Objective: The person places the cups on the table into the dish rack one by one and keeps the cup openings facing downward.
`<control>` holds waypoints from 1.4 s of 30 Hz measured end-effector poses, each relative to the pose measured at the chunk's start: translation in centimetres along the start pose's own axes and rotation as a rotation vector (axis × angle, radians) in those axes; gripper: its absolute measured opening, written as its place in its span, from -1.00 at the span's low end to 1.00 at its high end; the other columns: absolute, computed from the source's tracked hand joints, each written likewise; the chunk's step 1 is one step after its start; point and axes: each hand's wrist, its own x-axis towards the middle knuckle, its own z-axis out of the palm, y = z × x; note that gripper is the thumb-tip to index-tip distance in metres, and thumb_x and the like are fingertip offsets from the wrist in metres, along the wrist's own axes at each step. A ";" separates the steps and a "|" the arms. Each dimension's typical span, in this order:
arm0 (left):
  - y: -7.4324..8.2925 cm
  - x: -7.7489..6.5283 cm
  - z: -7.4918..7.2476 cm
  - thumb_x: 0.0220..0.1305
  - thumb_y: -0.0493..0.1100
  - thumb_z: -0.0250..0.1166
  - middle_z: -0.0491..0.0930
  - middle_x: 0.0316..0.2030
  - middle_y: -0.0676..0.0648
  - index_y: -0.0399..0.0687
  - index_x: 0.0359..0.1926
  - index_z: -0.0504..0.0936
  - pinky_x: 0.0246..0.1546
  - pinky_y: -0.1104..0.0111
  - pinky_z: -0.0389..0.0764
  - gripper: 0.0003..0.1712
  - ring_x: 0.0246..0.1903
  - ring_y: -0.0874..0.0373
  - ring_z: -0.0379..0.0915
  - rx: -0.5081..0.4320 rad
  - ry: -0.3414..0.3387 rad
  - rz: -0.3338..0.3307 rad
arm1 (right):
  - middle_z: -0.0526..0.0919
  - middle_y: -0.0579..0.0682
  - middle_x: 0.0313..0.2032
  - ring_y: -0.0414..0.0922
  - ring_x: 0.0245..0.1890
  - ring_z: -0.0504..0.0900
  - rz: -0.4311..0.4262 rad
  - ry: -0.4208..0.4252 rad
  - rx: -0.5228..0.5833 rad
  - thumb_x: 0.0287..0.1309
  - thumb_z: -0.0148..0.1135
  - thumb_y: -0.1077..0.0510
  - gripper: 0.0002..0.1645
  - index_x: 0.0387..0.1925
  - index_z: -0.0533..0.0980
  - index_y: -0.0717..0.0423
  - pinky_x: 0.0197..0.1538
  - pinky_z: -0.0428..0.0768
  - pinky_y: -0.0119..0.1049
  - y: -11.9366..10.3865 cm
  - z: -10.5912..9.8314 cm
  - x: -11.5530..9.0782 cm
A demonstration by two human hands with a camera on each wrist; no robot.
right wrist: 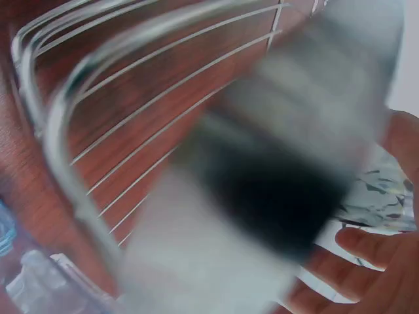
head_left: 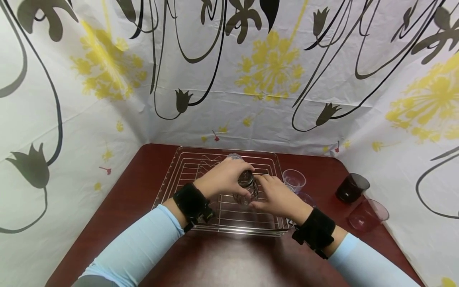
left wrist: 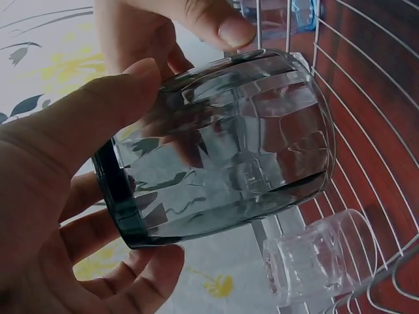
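Note:
Both hands hold a smoky grey glass (head_left: 246, 188) on its side just above a wire rack (head_left: 186, 169). My left hand (head_left: 234, 176) grips it from the left; in the left wrist view its fingers (left wrist: 131, 278) curl under the grey glass (left wrist: 229, 144) near the rim. My right hand (head_left: 259, 192) pinches the glass from the right, and one of its fingertips (left wrist: 226, 26) presses on the top. The right wrist view shows the grey glass (right wrist: 288, 170) as a close blur over the rack wires (right wrist: 131, 85).
A clear glass (left wrist: 321, 261) lies on its side at the back of the rack on the dark red table (head_left: 136, 187). Right of the rack stand a clear glass (head_left: 294, 179), a dark glass (head_left: 351, 187) and a pink glass (head_left: 367, 215). Flowered sheeting (head_left: 251, 79) walls in the table.

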 end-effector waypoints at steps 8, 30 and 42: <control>0.4 2.1 0.2 0.01 0.22 0.55 0.60 0.09 0.08 0.06 0.28 0.52 0.22 0.23 0.42 -0.17 0.03 0.17 0.49 0.035 -0.031 -0.011 | 0.40 0.25 0.32 0.28 0.32 0.37 0.097 0.017 -0.019 0.17 0.38 -0.18 -0.02 0.47 0.22 0.14 0.28 0.41 0.20 2.3 -1.1 -0.9; -0.1 6.0 2.6 0.09 0.19 0.51 0.57 0.10 0.04 0.07 0.33 0.47 -0.03 0.28 0.60 -0.19 -0.02 0.16 0.54 0.057 -0.078 -0.065 | 0.27 0.28 0.41 0.36 0.47 0.09 0.237 0.072 -0.070 0.35 0.07 -0.36 -0.09 0.49 0.19 0.10 0.36 0.14 0.42 6.0 -1.3 -2.1; 0.0 8.3 2.8 0.10 0.15 0.52 0.52 0.10 -0.03 0.03 0.31 0.47 0.03 0.25 0.59 -0.20 0.02 0.11 0.52 0.053 -0.118 -0.076 | 0.34 0.26 0.37 0.35 0.45 0.14 0.234 0.122 -0.053 0.43 -0.07 -0.35 -0.17 0.45 0.26 0.12 0.39 0.14 0.37 7.3 -1.2 -2.9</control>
